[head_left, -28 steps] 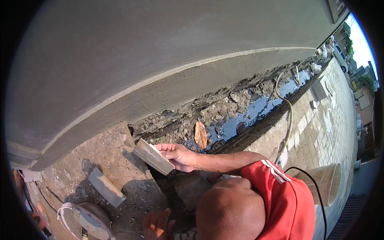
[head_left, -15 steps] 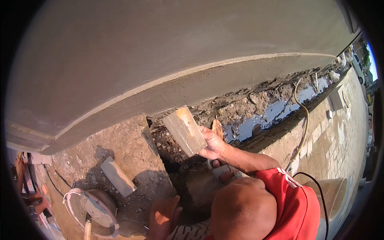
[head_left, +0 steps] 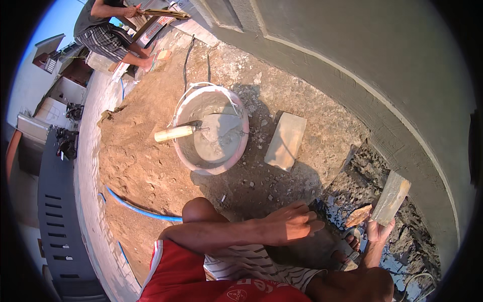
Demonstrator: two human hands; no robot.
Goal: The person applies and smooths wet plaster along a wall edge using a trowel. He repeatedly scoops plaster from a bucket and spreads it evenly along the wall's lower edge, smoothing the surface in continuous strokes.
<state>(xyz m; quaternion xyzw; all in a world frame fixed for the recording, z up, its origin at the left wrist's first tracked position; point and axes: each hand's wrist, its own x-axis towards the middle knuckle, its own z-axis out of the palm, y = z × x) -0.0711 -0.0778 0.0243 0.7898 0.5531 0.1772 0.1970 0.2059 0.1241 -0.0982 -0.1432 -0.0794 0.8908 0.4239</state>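
My right hand [head_left: 380,230] grips a grey rectangular block [head_left: 391,198] by its lower end, holding it upright over a muddy trench beside the wall. My left arm crosses in front of my body. The left hand [head_left: 294,221] hangs above the trench's near edge with fingers loosely curled and nothing seen in them. A second similar block [head_left: 286,141] lies on the ground ahead. To its left stands a bucket [head_left: 236,160] of grey mortar; a trowel with a wooden handle [head_left: 174,134] rests across its rim. A reddish-brown broken piece [head_left: 358,215] lies by my right hand.
The grey plastered wall [head_left: 402,90] curves along the right. Dark water [head_left: 392,267] lies in the trench. Sandy soil [head_left: 136,151] spreads left, with a blue hose [head_left: 143,207] on it. At the far left, another person [head_left: 108,35] bends over, holding long thin pieces.
My view has swung left, bringing the bucket, the soil and the other person further into sight. The block stays in my right hand, now more upright and closer to the wall.
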